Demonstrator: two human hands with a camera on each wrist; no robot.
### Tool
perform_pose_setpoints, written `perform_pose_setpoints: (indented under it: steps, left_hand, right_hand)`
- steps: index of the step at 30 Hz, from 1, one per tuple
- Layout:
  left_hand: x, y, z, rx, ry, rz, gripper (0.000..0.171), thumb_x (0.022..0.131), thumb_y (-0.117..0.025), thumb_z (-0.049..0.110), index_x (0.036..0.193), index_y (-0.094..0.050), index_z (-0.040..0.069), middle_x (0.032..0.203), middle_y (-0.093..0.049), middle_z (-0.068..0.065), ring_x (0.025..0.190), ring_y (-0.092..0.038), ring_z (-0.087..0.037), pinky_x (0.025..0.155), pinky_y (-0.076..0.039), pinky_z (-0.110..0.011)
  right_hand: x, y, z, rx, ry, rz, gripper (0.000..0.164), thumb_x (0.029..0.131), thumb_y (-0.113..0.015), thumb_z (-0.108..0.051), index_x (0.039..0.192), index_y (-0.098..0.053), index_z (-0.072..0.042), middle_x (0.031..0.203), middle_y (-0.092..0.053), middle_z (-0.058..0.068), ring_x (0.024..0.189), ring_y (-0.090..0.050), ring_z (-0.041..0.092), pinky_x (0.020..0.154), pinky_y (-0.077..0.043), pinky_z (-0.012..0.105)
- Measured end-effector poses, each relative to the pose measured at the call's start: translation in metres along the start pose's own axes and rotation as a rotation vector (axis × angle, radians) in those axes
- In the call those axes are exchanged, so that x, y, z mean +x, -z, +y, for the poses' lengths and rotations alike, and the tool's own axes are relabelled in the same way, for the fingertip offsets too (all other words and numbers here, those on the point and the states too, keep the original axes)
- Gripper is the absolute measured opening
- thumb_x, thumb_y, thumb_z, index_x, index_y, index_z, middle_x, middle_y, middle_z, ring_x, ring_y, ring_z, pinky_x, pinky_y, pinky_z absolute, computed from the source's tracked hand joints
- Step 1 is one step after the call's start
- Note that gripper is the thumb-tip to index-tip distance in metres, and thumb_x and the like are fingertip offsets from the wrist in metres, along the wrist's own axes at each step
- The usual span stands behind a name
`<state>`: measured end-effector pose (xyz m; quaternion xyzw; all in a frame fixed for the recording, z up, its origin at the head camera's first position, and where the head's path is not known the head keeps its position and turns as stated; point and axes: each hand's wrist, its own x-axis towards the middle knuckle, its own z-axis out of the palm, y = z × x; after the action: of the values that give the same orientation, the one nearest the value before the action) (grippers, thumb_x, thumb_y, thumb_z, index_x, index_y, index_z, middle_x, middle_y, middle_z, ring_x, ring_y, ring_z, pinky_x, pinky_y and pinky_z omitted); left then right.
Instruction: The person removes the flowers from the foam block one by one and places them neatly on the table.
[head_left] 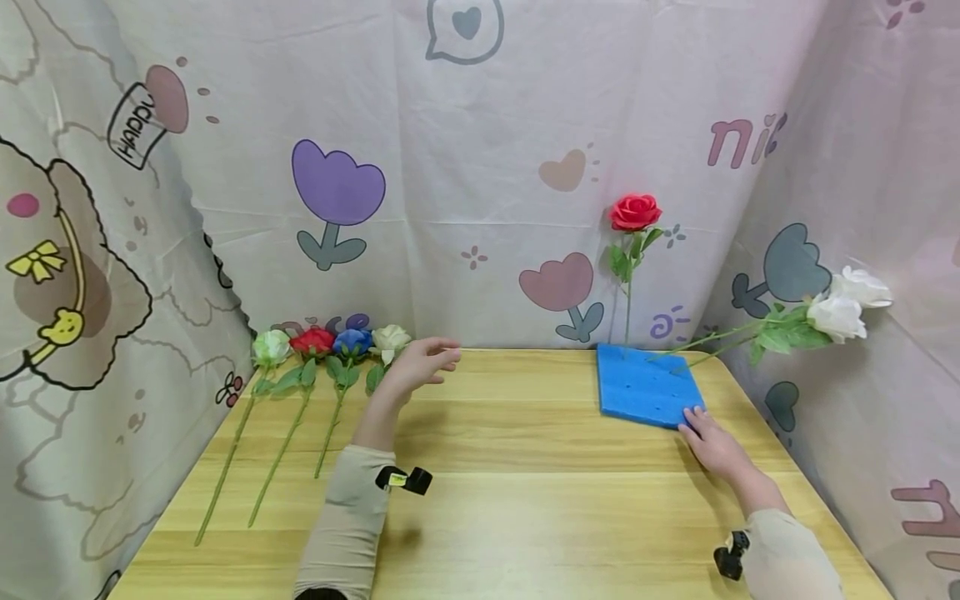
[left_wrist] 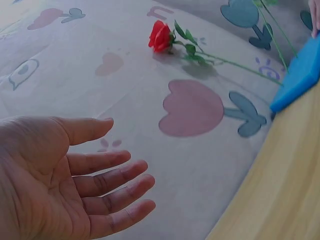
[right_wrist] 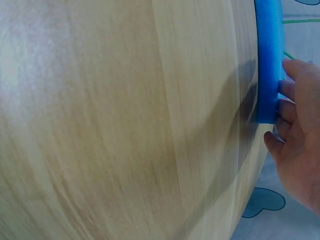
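Observation:
My left hand (head_left: 417,367) is raised over the table near the white rose (head_left: 391,340), which it partly covers in the head view. Its palm and spread fingers hold nothing in the left wrist view. My right hand (head_left: 716,446) rests its fingers on the near right corner of a blue foam board (head_left: 637,392). An upright red rose (head_left: 634,213) stands in the board's far side, and two white roses (head_left: 836,317) lean out of it to the right. The right wrist view shows the board's side edge and my fingertips (right_wrist: 292,65) over its top.
On the table's left lie a pale green-white rose (head_left: 271,348), a red rose (head_left: 312,341) and a blue rose (head_left: 352,342), stems pointing toward me. Printed cloth (head_left: 465,125) hangs behind and at both sides of the wooden table (head_left: 525,517). Small holes dot the board.

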<state>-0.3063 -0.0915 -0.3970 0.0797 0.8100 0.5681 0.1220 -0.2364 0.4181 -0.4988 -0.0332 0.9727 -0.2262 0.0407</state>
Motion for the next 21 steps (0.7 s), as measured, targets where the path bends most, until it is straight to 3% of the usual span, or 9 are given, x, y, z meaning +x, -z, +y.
perform_pose_setpoints:
  steps: [11, 21]
  left_hand:
    - [0.029, -0.032, 0.019, -0.100, -0.076, -0.025, 0.043, 0.098, -0.059, 0.033, 0.135, -0.057, 0.010, 0.136, -0.059, -0.014, 0.124, -0.057, -0.033, 0.102, -0.050, -0.048]
    - [0.050, -0.068, 0.032, -0.237, -0.125, -0.001, 0.041, 0.097, -0.061, 0.029, 0.132, -0.059, 0.009, 0.137, -0.058, -0.012, 0.125, -0.057, -0.033, 0.106, -0.046, -0.052]
  right_hand:
    - [0.001, 0.001, 0.001, -0.006, 0.002, 0.006, 0.067, 0.106, -0.033, -0.040, 0.146, -0.026, 0.014, 0.150, -0.016, 0.041, 0.139, -0.015, 0.059, 0.111, -0.017, 0.070]
    - [0.002, -0.002, 0.004, -0.006, -0.005, 0.002, 0.067, 0.106, -0.034, -0.039, 0.147, -0.025, 0.013, 0.151, -0.015, 0.041, 0.139, -0.015, 0.059, 0.111, -0.017, 0.070]
